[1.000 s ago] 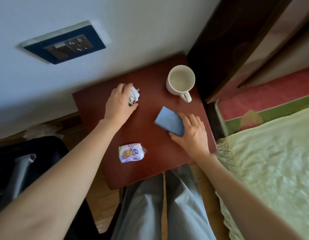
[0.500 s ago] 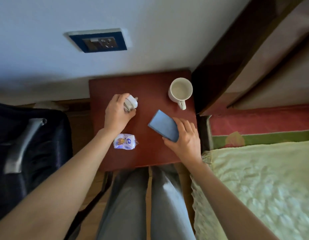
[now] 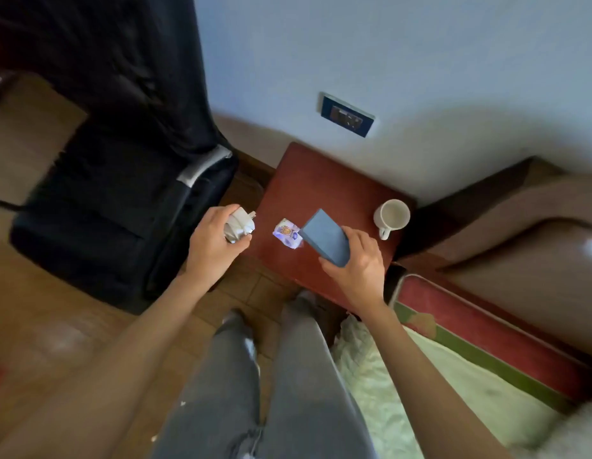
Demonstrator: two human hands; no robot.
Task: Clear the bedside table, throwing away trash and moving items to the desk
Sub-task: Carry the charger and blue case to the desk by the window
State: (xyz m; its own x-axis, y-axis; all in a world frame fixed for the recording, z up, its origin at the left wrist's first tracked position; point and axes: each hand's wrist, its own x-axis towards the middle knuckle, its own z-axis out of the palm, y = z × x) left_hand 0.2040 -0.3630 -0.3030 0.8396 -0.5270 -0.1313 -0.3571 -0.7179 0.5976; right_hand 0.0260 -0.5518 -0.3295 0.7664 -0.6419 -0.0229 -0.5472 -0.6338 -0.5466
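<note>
The red-brown bedside table point(image 3: 321, 180) stands against the wall. My left hand point(image 3: 211, 246) grips a white charger plug point(image 3: 240, 223), lifted off to the left of the table's edge over the floor. My right hand point(image 3: 357, 263) holds a blue box point(image 3: 326, 238) tilted above the table's front part. A small crumpled wrapper with a printed picture point(image 3: 286, 233) lies on the table, partly hidden behind the box. At the table's right edge stands a white mug point(image 3: 391, 216), its handle toward me.
A black office chair point(image 3: 122, 180) stands left of the table. The bed with a pale green cover point(image 3: 420, 385) and dark headboard point(image 3: 487, 193) lies to the right. A dark wall socket point(image 3: 347, 114) sits above the table. My legs in grey trousers point(image 3: 271, 392) stand below on a wooden floor.
Both hands have lifted their items off the table; the left hand has carried the plug left past the table's edge. The view has pulled back and swung left.
</note>
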